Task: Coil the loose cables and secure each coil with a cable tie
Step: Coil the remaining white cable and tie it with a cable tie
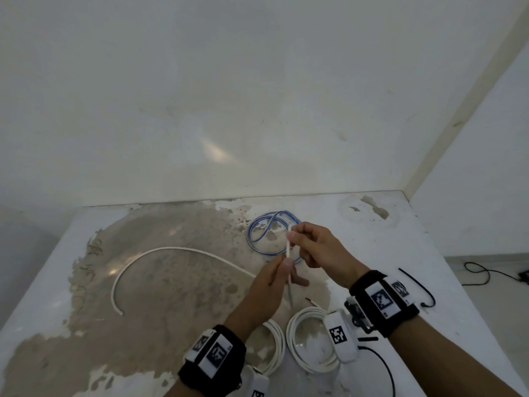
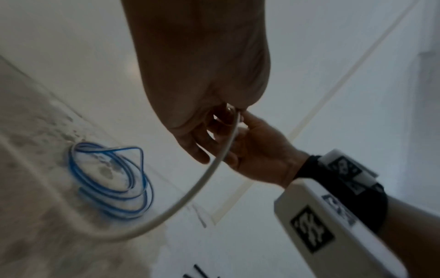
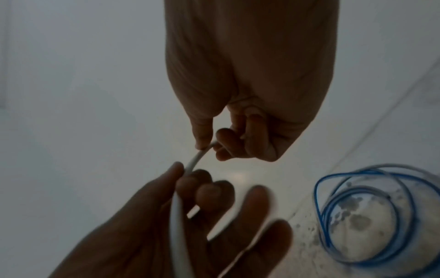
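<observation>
The white cable (image 1: 288, 247) runs near upright between your hands above the table (image 1: 429, 253), free end up, its tail arcing left across the tabletop. Your right hand (image 1: 317, 247) pinches the tip btw thumb & forefinger, other fingers curled. Your left hand (image 1: 269, 290) pinches it lower down, remaining fingers loosely spread. Head view alone shows two white coils (image 1: 310, 343) near your wrists & black ties (image 1: 418, 285) at right. Wrist views show the blue coil (image 2: 109, 180) just beyond your hands.
</observation>
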{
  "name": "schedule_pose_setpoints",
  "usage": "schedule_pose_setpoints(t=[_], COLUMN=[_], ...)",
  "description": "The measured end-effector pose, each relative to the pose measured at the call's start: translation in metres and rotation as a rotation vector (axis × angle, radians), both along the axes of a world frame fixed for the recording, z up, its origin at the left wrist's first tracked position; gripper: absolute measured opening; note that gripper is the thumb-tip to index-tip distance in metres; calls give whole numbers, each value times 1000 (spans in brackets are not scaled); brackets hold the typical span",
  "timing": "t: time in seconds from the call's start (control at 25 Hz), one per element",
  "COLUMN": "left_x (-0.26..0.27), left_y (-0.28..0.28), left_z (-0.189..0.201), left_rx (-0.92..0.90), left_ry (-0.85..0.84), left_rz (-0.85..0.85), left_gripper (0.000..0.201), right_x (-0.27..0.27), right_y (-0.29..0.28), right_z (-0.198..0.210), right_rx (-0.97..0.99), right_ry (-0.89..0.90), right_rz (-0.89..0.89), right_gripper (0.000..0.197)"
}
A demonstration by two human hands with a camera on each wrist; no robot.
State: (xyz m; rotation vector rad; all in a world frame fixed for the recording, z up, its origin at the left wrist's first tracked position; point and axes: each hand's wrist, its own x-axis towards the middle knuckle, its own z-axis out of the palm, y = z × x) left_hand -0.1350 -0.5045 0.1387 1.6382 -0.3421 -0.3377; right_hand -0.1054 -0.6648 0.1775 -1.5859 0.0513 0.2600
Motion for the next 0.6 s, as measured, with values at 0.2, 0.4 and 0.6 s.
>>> schedule_pose_setpoints(t=[0.2, 0.4, 0.6], left_x=[18, 43, 40], left_y=[30, 111, 187], left_z=[55, 110, 131], left_rx=[-320, -348, 17], left_ry=[212, 440, 422], left_rz=[204, 255, 276], left_gripper=[37, 32, 37], right_x=[-24, -40, -9], right_y=[37, 60, 41], right_z=[-12, -22, -24], right_rx=[-137, -452, -850], right_ry=[-50, -217, -289], right_rz=[321, 776, 866], right_gripper=[28, 28, 31])
